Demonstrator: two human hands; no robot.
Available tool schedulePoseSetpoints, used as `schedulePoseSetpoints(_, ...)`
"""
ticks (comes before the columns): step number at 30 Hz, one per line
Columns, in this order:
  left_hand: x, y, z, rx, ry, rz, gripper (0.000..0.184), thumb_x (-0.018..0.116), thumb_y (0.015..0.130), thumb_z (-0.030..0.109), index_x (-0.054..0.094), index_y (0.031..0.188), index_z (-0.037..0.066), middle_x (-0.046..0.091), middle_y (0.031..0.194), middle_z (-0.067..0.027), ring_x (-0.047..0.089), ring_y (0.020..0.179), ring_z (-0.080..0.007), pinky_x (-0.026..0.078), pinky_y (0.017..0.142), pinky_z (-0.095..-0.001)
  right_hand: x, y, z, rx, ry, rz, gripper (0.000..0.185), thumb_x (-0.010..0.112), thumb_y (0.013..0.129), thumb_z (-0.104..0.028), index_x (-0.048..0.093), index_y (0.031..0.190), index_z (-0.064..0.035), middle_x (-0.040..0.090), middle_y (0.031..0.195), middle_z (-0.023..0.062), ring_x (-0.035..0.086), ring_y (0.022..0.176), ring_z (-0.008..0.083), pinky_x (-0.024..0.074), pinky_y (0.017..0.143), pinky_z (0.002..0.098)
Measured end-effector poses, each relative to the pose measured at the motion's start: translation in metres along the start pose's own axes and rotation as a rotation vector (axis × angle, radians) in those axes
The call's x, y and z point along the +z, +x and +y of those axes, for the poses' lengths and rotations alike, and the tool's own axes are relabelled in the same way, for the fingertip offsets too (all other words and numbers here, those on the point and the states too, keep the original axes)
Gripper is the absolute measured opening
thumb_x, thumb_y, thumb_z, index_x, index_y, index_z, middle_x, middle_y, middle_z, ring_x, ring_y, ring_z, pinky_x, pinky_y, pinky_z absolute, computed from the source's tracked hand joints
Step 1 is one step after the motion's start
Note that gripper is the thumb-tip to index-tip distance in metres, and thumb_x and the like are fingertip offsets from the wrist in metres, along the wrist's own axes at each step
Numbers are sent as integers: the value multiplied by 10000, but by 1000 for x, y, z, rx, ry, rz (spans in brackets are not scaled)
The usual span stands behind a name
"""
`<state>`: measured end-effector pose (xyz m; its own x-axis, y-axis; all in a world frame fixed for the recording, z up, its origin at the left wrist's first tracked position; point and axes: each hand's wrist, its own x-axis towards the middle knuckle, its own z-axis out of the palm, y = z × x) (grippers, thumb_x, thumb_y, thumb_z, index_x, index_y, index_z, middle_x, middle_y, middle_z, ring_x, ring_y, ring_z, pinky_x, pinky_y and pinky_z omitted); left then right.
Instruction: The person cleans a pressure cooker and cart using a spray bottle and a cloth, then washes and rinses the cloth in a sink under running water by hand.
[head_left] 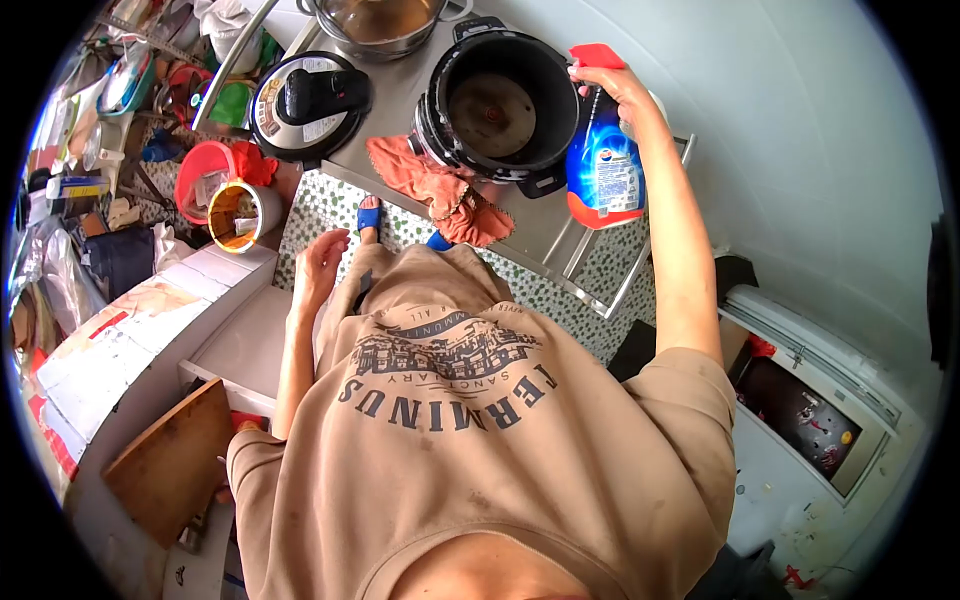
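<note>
A brown printed T-shirt [480, 480] fills the lower centre. At upper right of centre, the right hand [622, 92] has its fingers closed around the top of a blue spray bottle [606, 170], beside an open black pot [492, 118] on the worktop [392, 112]. The left hand [321, 262], centre-left, is empty, fingers loosely curled.

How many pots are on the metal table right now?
2. The black pot stands beside the spray bottle in the right hand; the steel pot is cut off by the top edge. More may sit out of view there.
</note>
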<state>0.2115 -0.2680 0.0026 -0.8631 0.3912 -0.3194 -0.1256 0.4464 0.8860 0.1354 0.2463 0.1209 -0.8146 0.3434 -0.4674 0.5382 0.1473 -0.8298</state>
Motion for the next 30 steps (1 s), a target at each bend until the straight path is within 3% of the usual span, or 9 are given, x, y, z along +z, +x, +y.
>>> schedulePoseSetpoints(4,-12,-6,-6,-44,12,23,222,530,920,68,634,1105,5,699,966,-152,676,909,-190,520,790,-307,2,15,-5,16,-97,-22,188,755,740,-177,648,864,-86,637,784,10,575,671,109,466,657,262)
schedulePoseSetpoints(5,-14,-7,-9,-50,-5,32,222,525,923,68,632,1107,4,698,962,-152,675,907,-189,520,790,-306,3,16,-10,3,-99,-15,194,766,727,-157,637,841,-67,630,727,29,585,639,117,476,628,273)
schedulePoseSetpoints(10,-26,-13,-27,-105,-55,37,225,509,937,64,619,1120,-5,692,960,-138,663,892,-168,515,788,-291,16,24,-21,90,-114,5,205,765,726,-176,645,855,-71,637,746,26,587,643,119,476,650,280)
schedulePoseSetpoints(15,-38,-14,-40,-144,-66,71,221,512,935,35,618,1125,2,690,953,-126,656,879,-161,512,783,-284,29,38,-25,-14,-254,-12,258,775,720,-201,639,892,-65,635,758,18,585,641,127,464,680,274)
schedulePoseSetpoints(28,-57,-6,-60,-109,20,81,228,509,924,47,617,1121,8,694,935,-146,671,877,-190,514,778,-308,67,30,-43,35,-183,-74,277,779,733,-198,636,930,-66,624,774,14,578,652,124,468,628,276)
schedulePoseSetpoints(30,-58,-8,-66,-115,21,79,227,512,923,49,619,1119,9,693,935,-148,673,881,-193,514,776,-309,77,19,-47,36,-153,-2,247,764,744,-177,639,921,-59,619,761,16,573,643,119,467,632,273)
